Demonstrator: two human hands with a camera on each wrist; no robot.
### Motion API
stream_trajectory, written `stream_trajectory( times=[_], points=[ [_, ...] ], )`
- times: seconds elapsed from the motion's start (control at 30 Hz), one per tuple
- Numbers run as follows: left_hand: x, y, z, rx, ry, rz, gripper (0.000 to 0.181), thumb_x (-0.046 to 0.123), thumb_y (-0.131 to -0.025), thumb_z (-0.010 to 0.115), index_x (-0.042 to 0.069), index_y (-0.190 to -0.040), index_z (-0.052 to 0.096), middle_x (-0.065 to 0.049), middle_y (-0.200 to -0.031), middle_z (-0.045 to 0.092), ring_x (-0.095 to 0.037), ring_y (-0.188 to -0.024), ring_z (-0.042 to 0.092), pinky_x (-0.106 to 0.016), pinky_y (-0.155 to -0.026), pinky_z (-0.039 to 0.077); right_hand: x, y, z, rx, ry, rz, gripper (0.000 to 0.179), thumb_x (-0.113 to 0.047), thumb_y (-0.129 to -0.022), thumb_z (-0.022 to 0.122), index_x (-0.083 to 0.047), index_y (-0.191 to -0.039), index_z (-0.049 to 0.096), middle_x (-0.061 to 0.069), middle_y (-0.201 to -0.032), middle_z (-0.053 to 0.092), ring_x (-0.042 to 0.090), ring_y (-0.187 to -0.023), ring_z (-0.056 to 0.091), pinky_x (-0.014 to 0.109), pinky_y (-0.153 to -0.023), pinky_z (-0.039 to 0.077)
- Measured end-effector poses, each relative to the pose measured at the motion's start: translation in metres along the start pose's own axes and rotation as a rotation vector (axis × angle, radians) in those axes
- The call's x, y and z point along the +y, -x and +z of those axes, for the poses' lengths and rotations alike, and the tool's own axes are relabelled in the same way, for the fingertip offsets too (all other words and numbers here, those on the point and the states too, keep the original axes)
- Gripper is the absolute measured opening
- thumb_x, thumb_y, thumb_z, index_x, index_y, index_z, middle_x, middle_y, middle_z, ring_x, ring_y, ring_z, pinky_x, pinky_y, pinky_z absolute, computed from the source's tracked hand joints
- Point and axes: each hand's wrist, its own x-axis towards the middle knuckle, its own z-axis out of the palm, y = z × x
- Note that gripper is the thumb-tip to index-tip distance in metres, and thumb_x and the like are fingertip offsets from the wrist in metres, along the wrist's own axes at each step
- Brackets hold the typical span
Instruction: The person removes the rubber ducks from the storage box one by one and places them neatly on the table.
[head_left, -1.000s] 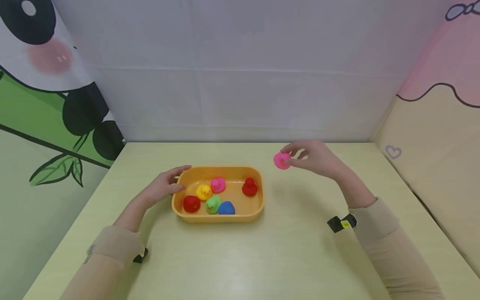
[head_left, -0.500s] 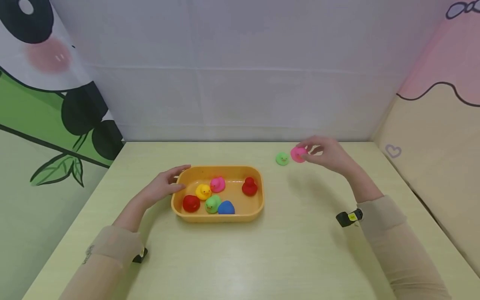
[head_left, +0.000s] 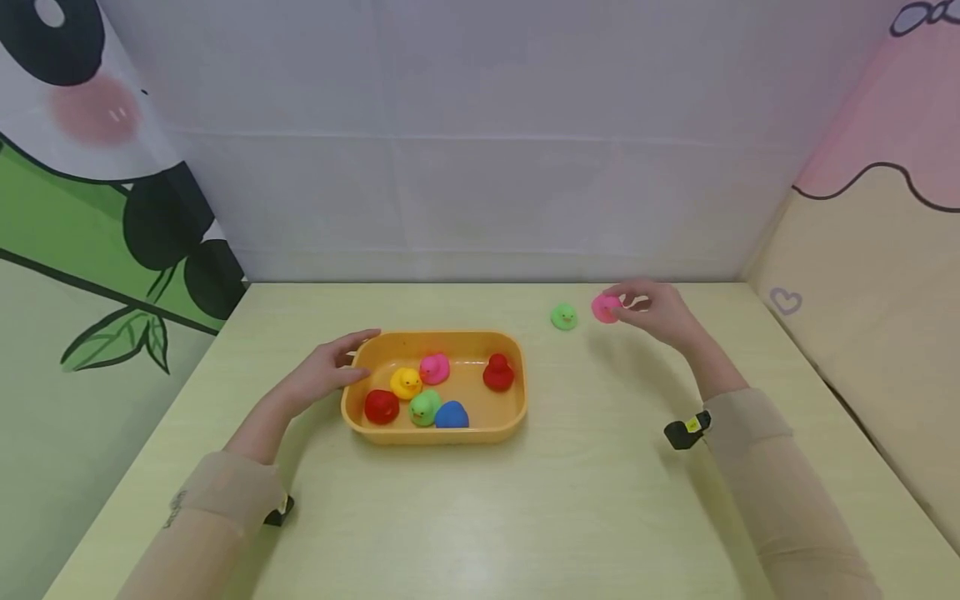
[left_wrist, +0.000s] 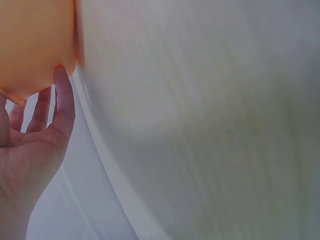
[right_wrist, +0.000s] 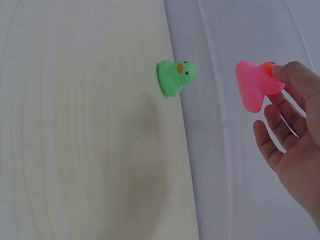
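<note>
My right hand (head_left: 656, 315) pinches a pink rubber duck (right_wrist: 252, 86) by its head between thumb and fingers. It holds the duck above the far part of the table, with the other fingers loosely bent. Just left of it, a green rubber duck (head_left: 564, 317) stands upright on the table. At the left end of an orange-yellow plastic basket (head_left: 442, 437), my left hand (head_left: 330, 368) grips the wall, thumb at the rim and fingertips against the outside. Inside lie a yellow duck (head_left: 406, 383), a pink duck (head_left: 434, 368), a green duck (head_left: 425, 408) and a red duck (head_left: 498, 373).
A red rounded toy (head_left: 382, 407) and a blue rounded toy (head_left: 452, 415) also lie in the basket, near its front wall. The pale wooden table (head_left: 450, 517) ends at a white cloth backdrop (head_left: 480, 208). Printed panels stand at left and right.
My right hand has moved right with the pink duck, bringing the green duck on the table into sight. My left hand and the basket have stayed in place.
</note>
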Motion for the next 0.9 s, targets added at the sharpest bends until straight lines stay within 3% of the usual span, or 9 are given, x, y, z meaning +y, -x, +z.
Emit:
stream_trajectory(
  times=[0.17,0.5,0.9],
  points=[
    [0.001,0.000,0.000,0.003,-0.003,-0.005,0.063,0.021,-0.091,0.061,0.030,-0.146,0.032,-0.009,-0.143,0.041,-0.034,-0.123,0.046,-0.043,-0.091,0.052,0.012,-0.002,0.008,0.027,0.002,0.036,0.028,-0.019,-0.085,0.070,-0.013,-0.113,0.068,0.005,-0.107,0.061,0.018,-0.092,0.053,0.015,-0.075,0.049],
    [0.001,0.001,0.000,-0.008,-0.003,0.002,0.063,0.022,-0.092,0.060,0.030,-0.147,0.031,-0.011,-0.144,0.041,-0.034,-0.122,0.047,-0.043,-0.092,0.051,0.038,-0.008,0.026,0.055,0.009,0.113,0.032,-0.020,-0.088,0.066,-0.009,-0.118,0.065,0.013,-0.114,0.062,0.024,-0.097,0.053,0.033,-0.080,0.048],
    [-0.003,-0.002,0.001,-0.015,0.012,0.015,0.062,0.021,-0.092,0.060,0.030,-0.146,0.031,-0.010,-0.143,0.041,-0.034,-0.121,0.048,-0.043,-0.092,0.051,0.051,-0.017,0.044,0.021,0.033,0.232,0.035,-0.022,-0.090,0.064,-0.012,-0.123,0.062,0.015,-0.114,0.059,0.028,-0.100,0.051,0.033,-0.077,0.039]
  ],
)
